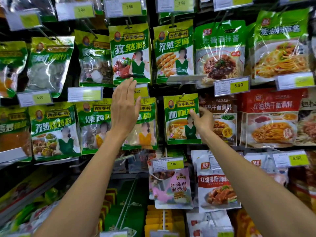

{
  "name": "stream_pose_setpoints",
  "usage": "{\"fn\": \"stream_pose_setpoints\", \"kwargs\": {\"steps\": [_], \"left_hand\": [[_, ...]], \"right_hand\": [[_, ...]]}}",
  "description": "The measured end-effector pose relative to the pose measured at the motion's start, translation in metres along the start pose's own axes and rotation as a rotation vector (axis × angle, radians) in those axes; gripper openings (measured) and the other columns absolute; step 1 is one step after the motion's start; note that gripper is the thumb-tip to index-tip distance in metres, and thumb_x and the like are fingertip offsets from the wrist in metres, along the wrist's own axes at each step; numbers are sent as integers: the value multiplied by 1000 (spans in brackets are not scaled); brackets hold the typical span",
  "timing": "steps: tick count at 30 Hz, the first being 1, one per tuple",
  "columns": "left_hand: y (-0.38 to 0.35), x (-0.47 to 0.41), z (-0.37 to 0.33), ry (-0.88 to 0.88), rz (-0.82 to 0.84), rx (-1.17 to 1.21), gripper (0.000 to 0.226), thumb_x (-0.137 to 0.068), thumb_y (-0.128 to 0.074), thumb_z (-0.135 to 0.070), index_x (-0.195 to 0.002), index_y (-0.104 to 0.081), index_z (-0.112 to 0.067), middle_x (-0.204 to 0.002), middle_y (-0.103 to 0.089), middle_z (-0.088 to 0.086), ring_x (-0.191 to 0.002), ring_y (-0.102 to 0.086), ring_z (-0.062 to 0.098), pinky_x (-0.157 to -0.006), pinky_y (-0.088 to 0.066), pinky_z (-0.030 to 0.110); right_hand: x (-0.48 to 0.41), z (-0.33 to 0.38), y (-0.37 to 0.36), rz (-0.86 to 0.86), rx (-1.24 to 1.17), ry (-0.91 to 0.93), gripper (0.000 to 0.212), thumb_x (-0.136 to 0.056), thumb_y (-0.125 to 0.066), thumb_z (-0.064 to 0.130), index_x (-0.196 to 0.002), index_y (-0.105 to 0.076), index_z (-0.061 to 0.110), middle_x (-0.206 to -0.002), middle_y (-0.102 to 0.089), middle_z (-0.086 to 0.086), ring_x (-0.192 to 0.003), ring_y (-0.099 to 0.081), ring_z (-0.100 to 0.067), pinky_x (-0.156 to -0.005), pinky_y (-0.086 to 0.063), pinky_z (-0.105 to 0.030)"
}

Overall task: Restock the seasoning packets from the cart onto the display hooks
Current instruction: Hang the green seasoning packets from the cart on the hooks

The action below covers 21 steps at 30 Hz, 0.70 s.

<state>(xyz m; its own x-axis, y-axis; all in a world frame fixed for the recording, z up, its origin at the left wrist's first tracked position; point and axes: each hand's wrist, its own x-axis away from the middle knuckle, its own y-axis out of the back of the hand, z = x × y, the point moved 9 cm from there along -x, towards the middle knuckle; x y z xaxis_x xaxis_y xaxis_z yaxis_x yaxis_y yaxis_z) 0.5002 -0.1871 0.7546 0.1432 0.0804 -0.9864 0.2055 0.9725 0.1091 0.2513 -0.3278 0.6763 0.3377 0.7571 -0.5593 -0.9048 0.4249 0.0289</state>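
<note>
A green and yellow curry seasoning packet (179,124) hangs on a display hook (183,95) in the middle row. My right hand (202,121) pinches that packet's right edge between thumb and fingers. My left hand (125,106) is raised with straight fingers, its fingertips at the bottom edge of the cumin powder packet (130,53) hanging above. It covers part of a price tag (141,91) and of the packet (147,127) behind it. No cart is in view.
Rows of hanging seasoning and noodle-sauce packets fill the wall, each hook with a price tag. A raised clear tag holder (185,79) sticks out above the curry packet. Below hang braised pork (172,187) and rib sauce (217,187) packets over a shelf of stacked packets.
</note>
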Motion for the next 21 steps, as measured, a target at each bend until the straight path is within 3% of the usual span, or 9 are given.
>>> {"fn": "stream_pose_setpoints", "kwargs": {"steps": [5,10,12,14,16,19,21], "left_hand": [[12,28,-35,-34,-72,105,34,-95,-51,-11,-126,-53,2,-128,-56,17,-122,-50,30,-108,-35,39],[-10,84,-115,20,15,457,27,-95,-50,-12,-117,-59,0,-114,-63,16,-110,-57,29,-100,-41,39],[-27,114,-160,95,112,636,27,-97,-45,-16,-113,-61,-1,-110,-64,15,-107,-56,24,-96,-43,37],[-48,151,-213,185,248,832,24,-97,-45,-16,-108,-62,-2,-105,-64,13,-101,-54,22,-89,-43,35],[-67,194,-273,258,421,996,26,-97,-44,-19,-106,-63,-3,-101,-64,11,-97,-56,24,-86,-42,32],[-85,269,-371,325,709,1183,27,-100,-42,-24,-107,-62,-8,-95,-64,7,-85,-58,19,-75,-42,24],[-89,320,-438,306,909,1263,26,-100,-42,-24,-106,-62,-9,-86,-61,3,-77,-56,18,-68,-40,23]], "right_hand": [[35,8,48,-70,64,118,26,-97,-52,20,-119,-58,7,-102,-61,-3,-92,-54,-14,-72,-37,-17],[93,-20,122,-77,103,163,23,-100,-46,26,-101,-65,13,-94,-67,-5,-88,-63,-18,-75,-49,-33],[122,-48,165,-132,153,113,26,-100,-46,29,-98,-66,13,-91,-68,-5,-84,-64,-15,-71,-51,-30],[154,-85,216,-200,204,23,26,-100,-46,27,-91,-65,12,-85,-69,-11,-77,-64,-22,-68,-50,-38],[192,-124,272,-285,256,-82,22,-99,-47,19,-88,-64,11,-81,-67,-11,-77,-63,-29,-72,-49,-46],[262,-182,355,-404,348,-261,29,-99,-49,22,-85,-66,3,-74,-66,-5,-73,-65,-20,-71,-52,-40],[310,-222,404,-471,384,-402,30,-99,-49,22,-85,-67,1,-74,-65,-9,-73,-64,-23,-71,-51,-45]]}}
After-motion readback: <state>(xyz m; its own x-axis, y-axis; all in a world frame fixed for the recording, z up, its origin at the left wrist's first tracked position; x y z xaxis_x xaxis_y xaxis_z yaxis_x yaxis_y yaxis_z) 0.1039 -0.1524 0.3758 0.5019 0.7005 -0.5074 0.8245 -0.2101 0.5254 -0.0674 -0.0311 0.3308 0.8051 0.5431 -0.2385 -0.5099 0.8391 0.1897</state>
